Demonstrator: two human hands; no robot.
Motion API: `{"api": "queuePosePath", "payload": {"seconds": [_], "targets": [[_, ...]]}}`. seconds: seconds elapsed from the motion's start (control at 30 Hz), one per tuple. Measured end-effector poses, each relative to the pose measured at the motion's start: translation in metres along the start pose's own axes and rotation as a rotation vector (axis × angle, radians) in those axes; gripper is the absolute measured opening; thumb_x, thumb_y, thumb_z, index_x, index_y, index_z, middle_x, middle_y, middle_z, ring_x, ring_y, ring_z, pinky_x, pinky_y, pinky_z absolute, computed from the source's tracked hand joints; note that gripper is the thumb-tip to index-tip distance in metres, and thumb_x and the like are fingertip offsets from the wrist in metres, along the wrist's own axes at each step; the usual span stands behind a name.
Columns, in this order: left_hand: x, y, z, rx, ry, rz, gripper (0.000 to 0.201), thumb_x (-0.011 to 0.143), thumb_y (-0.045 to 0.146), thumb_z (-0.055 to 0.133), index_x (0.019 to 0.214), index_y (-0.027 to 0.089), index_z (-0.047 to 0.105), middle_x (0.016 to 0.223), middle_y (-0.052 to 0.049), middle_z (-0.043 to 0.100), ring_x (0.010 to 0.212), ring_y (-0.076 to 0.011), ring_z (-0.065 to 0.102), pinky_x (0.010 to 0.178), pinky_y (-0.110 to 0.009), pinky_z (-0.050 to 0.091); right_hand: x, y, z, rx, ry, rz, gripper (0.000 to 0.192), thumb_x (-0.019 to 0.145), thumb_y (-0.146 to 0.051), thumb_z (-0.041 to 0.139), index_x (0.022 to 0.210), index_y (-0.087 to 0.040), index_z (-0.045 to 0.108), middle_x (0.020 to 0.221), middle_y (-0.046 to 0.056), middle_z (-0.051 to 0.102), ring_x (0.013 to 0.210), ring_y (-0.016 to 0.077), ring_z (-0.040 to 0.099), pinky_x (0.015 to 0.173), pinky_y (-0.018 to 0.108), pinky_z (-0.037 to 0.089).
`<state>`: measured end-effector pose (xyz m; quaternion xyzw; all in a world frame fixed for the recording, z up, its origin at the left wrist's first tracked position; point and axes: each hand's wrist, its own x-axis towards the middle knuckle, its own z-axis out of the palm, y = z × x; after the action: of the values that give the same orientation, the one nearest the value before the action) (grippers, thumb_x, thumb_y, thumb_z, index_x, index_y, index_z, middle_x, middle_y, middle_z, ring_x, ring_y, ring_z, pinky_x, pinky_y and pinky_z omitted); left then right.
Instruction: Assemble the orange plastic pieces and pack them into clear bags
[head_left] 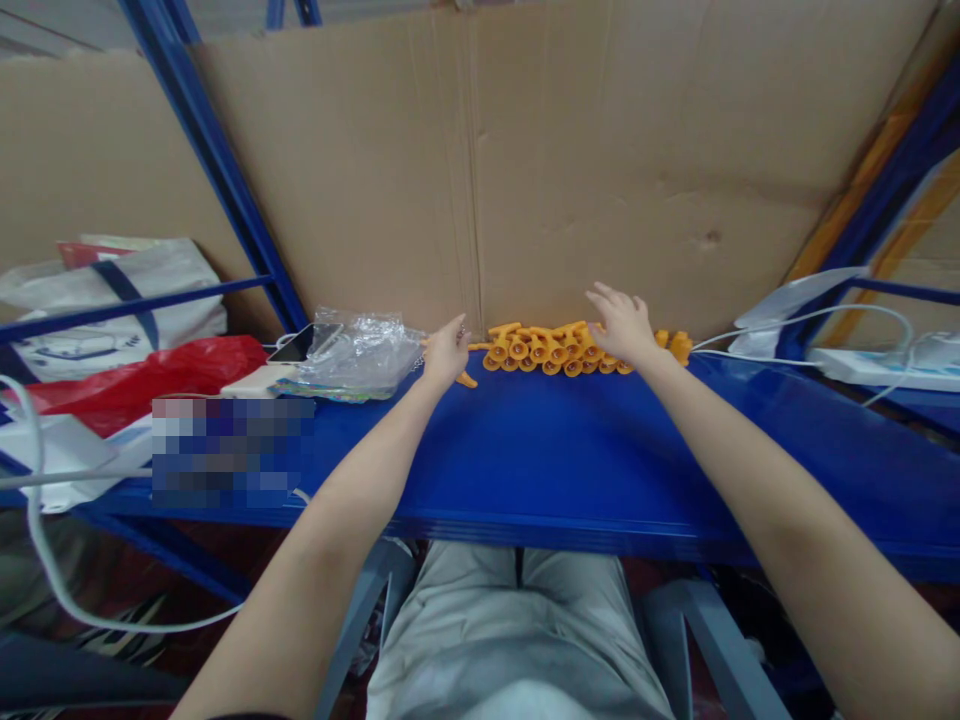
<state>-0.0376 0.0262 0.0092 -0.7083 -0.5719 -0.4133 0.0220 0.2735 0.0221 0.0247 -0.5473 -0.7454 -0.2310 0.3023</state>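
Several small orange plastic pieces with round, funnel-like ends lie stacked in a row along the back of the blue shelf, against the cardboard. At the row's left end is my left hand, its fingers curled closed. A bit of chain shows by its fingertips, and an orange piece pokes out below it; what the fingers grip is mostly hidden. My right hand hovers over or touches the right part of the row, fingers spread, and covers some pieces. I see nothing held in it.
Clear plastic bags lie left of my left hand, beside a dark phone-like object. Further left are a red plastic bag and a white bag. White cables run at both sides. A cardboard sheet stands behind.
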Motion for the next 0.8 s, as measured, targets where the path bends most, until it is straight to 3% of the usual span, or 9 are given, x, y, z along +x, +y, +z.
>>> {"api": "queuePosePath", "payload": {"seconds": [0.13,0.27,0.43,0.57,0.7,0.8], "targets": [[-0.001,-0.003,0.003,0.013,-0.015,0.008,0.041,0.091,0.015,0.052,0.131,0.015,0.058,0.110,-0.009,0.073,0.106,-0.0217,0.067,0.094,-0.031,0.051,-0.012,0.055,-0.002,0.037,0.026,0.461,0.056,0.087,-0.026,0.048,0.141,-0.014,0.050,0.151,0.023,0.043,0.134,0.0388,0.043,0.101,0.064,0.037],[-0.002,-0.008,0.005,0.072,-0.078,0.005,0.028,0.089,0.015,0.054,0.114,0.016,0.064,0.107,-0.008,0.073,0.103,-0.0212,0.068,0.089,-0.029,0.052,-0.032,0.086,0.001,0.035,-0.044,0.673,0.057,0.081,-0.021,0.050,0.138,-0.017,0.054,0.148,0.020,0.046,0.132,0.0365,0.045,0.101,0.060,0.038],[-0.002,-0.015,0.011,0.163,-0.221,0.005,0.010,0.086,0.020,0.059,0.091,0.017,0.067,0.093,-0.007,0.074,0.093,-0.0221,0.070,0.083,-0.029,0.053,-0.039,0.095,0.004,0.024,-0.135,0.688,0.057,0.079,-0.014,0.051,0.135,-0.019,0.058,0.148,0.020,0.047,0.131,0.0364,0.046,0.101,0.058,0.038],[-0.003,-0.018,0.015,0.238,-0.336,0.016,0.009,0.084,0.023,0.062,0.078,0.017,0.066,0.082,-0.007,0.072,0.085,-0.0226,0.071,0.076,-0.027,0.052,-0.030,0.093,0.005,-0.003,-0.218,0.636,0.051,0.084,-0.015,0.051,0.134,-0.018,0.061,0.146,0.022,0.049,0.129,0.0355,0.047,0.101,0.058,0.036],[-0.004,-0.018,0.015,0.297,-0.403,0.027,0.012,0.084,0.026,0.063,0.078,0.016,0.067,0.083,-0.007,0.072,0.089,-0.0236,0.072,0.075,-0.026,0.051,-0.025,0.083,0.010,-0.131,-0.351,0.586,0.049,0.087,-0.019,0.050,0.135,-0.021,0.059,0.150,0.016,0.048,0.133,0.0338,0.045,0.106,0.060,0.035],[-0.004,-0.016,0.013,0.341,-0.396,0.014,0.016,0.086,0.029,0.062,0.083,0.016,0.069,0.090,-0.009,0.074,0.095,-0.0249,0.071,0.078,-0.027,0.051,-0.026,0.073,0.015,-0.203,-0.426,0.558,0.045,0.088,-0.017,0.046,0.131,-0.016,0.058,0.143,0.017,0.054,0.134,0.0324,0.046,0.109,0.060,0.032]]}}
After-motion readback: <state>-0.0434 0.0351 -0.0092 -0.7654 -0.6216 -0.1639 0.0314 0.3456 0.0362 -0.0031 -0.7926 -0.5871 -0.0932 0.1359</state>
